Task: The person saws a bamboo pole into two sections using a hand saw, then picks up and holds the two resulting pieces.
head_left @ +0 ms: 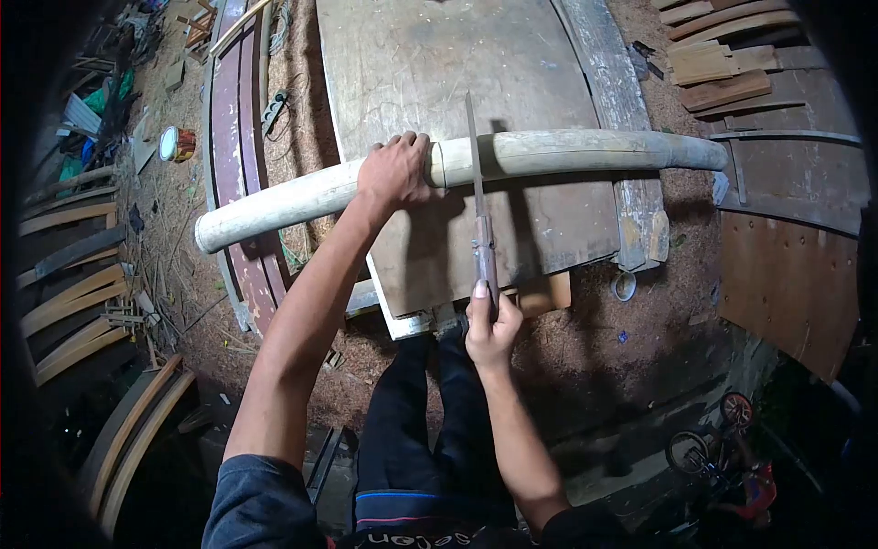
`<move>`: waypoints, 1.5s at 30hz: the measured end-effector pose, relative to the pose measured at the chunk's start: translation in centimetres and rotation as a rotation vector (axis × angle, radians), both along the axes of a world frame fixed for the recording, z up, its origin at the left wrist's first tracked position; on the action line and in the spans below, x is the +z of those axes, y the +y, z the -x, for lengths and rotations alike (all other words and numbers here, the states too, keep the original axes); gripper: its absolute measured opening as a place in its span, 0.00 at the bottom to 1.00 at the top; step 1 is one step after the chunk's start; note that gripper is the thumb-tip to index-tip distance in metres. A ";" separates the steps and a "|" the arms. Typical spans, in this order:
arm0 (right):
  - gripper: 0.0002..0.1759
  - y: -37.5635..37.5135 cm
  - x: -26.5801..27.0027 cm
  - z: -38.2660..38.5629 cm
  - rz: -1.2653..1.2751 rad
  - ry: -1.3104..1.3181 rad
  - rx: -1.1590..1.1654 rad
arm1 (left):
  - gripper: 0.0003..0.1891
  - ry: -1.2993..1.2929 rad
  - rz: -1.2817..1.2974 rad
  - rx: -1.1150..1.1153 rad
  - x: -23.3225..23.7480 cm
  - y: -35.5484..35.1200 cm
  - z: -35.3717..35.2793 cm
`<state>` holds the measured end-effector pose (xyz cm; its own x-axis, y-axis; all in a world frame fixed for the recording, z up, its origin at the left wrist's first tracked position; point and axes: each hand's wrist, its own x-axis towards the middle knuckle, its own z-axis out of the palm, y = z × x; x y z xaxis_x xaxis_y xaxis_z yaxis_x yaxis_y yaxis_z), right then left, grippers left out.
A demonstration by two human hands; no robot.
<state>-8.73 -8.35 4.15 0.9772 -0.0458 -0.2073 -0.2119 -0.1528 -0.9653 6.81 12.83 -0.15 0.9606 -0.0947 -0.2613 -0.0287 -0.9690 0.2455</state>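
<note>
A long, pale bamboo pole [567, 154] lies crosswise over a wooden board [549, 220], its left end reaching past a purple-brown plank. My left hand [395, 172] is wrapped over the pole, just left of a dark ring around it. In my right hand [494, 328] is the handle of a saw [476, 174], whose narrow blade crosses the pole a little right of that ring and points away from me. Whether the blade has cut into the bamboo cannot be made out.
The purple-brown plank [240, 137] runs along the left, near a power strip [273, 112] and a small tin [174, 144]. Curved wood pieces [73, 297] lie at far left. Stacked wood [727, 82] stands at upper right, a bicycle [709, 453] at lower right.
</note>
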 end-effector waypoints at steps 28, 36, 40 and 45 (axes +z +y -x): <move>0.20 1.3 -0.1 -1.5 0.009 -0.069 0.069 | 0.42 -0.039 -0.067 0.069 0.3 3.9 3.5; 0.24 1.9 -0.2 -2.9 0.139 -0.073 0.130 | 0.46 0.049 -0.093 0.013 0.1 1.6 2.2; 0.22 2.4 0.7 -4.2 0.201 -0.090 0.192 | 0.46 0.076 -0.091 0.041 0.4 1.4 1.9; 0.16 0.0 1.9 0.5 0.339 -0.138 0.202 | 0.42 0.066 -0.059 0.005 0.2 1.8 1.6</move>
<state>-9.20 -8.38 6.04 0.9911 0.1068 -0.0800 -0.0173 -0.4921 -0.8703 5.18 14.60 0.09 0.9415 -0.0724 -0.3290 -0.0095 -0.9819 0.1890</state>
